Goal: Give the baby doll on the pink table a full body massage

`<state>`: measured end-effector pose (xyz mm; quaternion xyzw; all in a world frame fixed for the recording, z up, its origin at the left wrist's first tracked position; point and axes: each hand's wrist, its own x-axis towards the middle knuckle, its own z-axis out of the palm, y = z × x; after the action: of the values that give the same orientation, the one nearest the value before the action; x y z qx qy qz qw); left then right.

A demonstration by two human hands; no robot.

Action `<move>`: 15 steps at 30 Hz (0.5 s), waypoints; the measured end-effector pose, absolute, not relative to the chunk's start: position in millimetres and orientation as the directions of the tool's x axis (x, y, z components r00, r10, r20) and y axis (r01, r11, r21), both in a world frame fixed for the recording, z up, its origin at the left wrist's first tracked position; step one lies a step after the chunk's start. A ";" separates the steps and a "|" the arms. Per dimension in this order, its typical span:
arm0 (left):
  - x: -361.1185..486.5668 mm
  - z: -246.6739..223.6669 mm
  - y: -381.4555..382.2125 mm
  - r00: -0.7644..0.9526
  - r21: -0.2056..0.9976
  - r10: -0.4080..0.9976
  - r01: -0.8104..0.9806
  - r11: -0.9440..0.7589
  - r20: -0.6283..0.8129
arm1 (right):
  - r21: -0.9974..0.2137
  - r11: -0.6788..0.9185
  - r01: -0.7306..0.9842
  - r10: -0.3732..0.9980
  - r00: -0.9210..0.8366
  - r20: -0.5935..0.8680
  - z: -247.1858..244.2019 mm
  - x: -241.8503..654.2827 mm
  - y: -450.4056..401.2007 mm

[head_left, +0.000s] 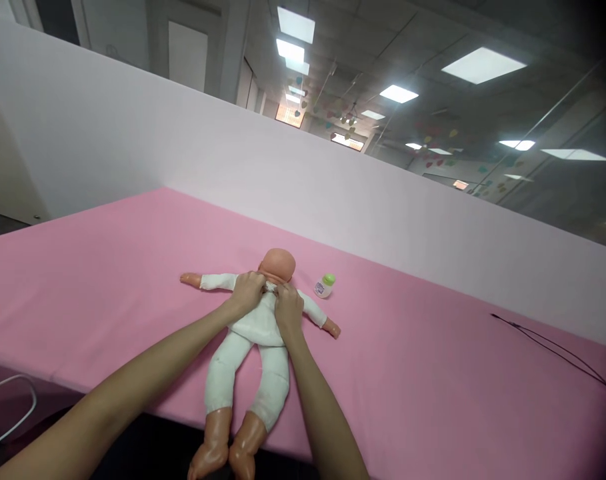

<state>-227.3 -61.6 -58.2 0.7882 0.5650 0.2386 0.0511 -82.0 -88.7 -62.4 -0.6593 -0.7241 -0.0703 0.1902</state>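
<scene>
A baby doll (pixel 260 323) with a white cloth body lies on the pink-covered table, its bald head toward the wall and its arms spread. Both of my hands are at its neck and upper chest. My left hand (pixel 250 290) has its fingers curled closed at the left side of the neckline. Close beside it, my right hand (pixel 289 303) is closed at the right side, fingertips at the same white neckline. Whatever the fingertips pinch is too small to make out. The doll's feet hang over the table's near edge.
A small clear bottle with a green cap (pixel 325 286) stands right of the doll's head. Black cables (pixel 547 343) lie at the far right of the pink table (pixel 423 373). A white partition (pixel 333 193) runs behind. A white cable (pixel 27 400) hangs at the lower left.
</scene>
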 end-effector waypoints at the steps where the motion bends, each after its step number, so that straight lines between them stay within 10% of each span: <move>1: -228.5 -56.8 -62.4 0.258 0.343 0.910 0.864 -0.367 0.325 | -0.164 0.132 0.978 0.928 -0.064 0.367 -60.3 -80.8 -89.5; 9: -246.6 -45.2 -99.8 0.388 0.274 0.799 0.794 -0.543 0.460 | -0.349 0.302 0.887 0.912 -0.162 0.377 -31.4 -73.2 -119.8; 15: -241.0 -46.3 -93.1 0.382 0.309 0.858 0.817 -0.487 0.344 | -0.213 0.281 0.936 0.929 -0.211 0.303 -40.3 -88.1 -114.4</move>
<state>-241.0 -93.1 -46.3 0.8300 0.5044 0.2339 0.0438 -88.1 -114.4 -40.3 -0.5994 -0.7780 -0.0085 0.1883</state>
